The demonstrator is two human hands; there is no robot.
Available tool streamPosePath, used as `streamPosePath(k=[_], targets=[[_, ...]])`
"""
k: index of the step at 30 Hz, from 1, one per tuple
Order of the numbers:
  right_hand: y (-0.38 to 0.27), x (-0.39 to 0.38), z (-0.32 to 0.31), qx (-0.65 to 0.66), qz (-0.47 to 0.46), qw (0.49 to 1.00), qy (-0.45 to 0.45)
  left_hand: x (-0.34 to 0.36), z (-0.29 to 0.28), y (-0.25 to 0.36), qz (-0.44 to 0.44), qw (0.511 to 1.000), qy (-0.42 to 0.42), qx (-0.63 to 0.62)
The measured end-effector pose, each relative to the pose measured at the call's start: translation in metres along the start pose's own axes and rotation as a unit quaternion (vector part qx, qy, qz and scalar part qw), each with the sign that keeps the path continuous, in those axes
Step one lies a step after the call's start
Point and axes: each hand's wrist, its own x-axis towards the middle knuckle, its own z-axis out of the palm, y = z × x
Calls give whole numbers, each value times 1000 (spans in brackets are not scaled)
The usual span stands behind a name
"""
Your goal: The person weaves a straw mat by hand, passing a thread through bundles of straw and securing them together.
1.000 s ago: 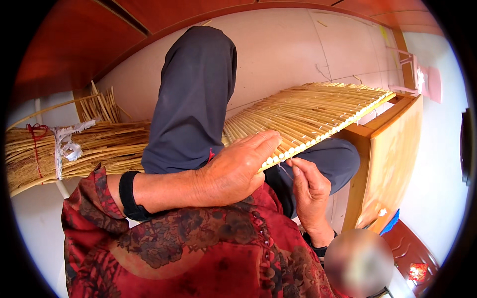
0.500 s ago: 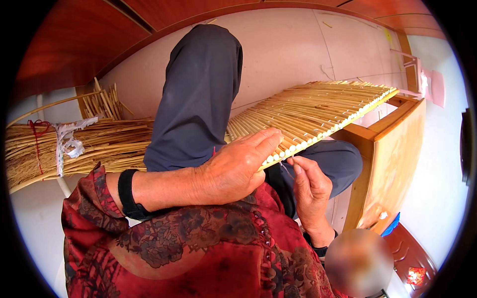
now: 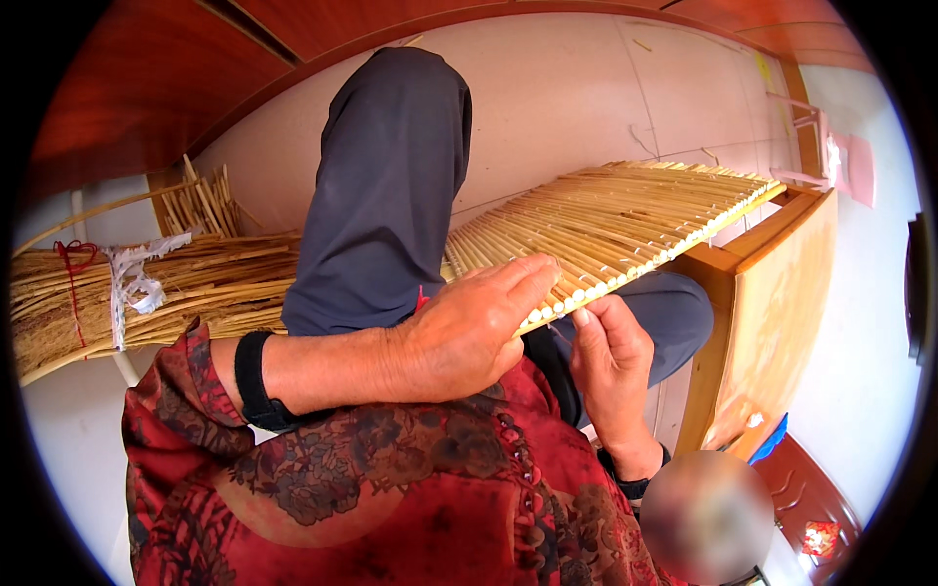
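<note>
A stalk mat (image 3: 616,220) slanted across the middle of the scene, from the person's lap toward the far right. It was made of slim, straw-yellow stalks laid side by side, glossy and ridged like a washboard, with small white stitches dotted across them. Along its near right side the round cut ends (image 3: 640,270) showed pale, and a smooth yellow rod (image 3: 752,207) ran beneath them.

The left hand (image 3: 474,327) was closed over the mat's near corner, its fingers flat on the ribbed top. The right hand (image 3: 616,356) was narrow, thumb and forefinger pinched together just under the cut ends; whether anything lay between the fingertips could not be told. A black fabric band (image 3: 254,381) circled the left wrist.

Under and beside the mat were smooth, dark grey trousers (image 3: 391,166), one knee raised to its left. The shirt (image 3: 391,508) nearest was red, with dark floral patterning.

To the left lay a rough bundle of dry stalks (image 3: 215,283), bound with thin red cord (image 3: 70,269) and a crumpled white strip (image 3: 125,283). To the right stood pale, varnished wooden furniture (image 3: 782,303). Glossy red-brown panels (image 3: 127,107) bordered the tiled floor (image 3: 547,98) at the far side.
</note>
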Motion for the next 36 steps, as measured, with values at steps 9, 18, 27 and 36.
streamPosePath(k=[9, 18, 27, 36], targets=[[-10, 10, -2, 112, 91, 989, -11, 7, -1, 1, -18, 999, 7, -26], [-5, 10, -6, 104, 70, 992, -10, 13, 3, 4, -31, 999, 21, -36], [-5, 7, -3, 117, 85, 989, 8, 14, 4, 5, -2, 1000, 16, -1], [-13, 16, -6, 164, 118, 979, 7, 14, 9, 2, 6, 1000, 27, 5]])
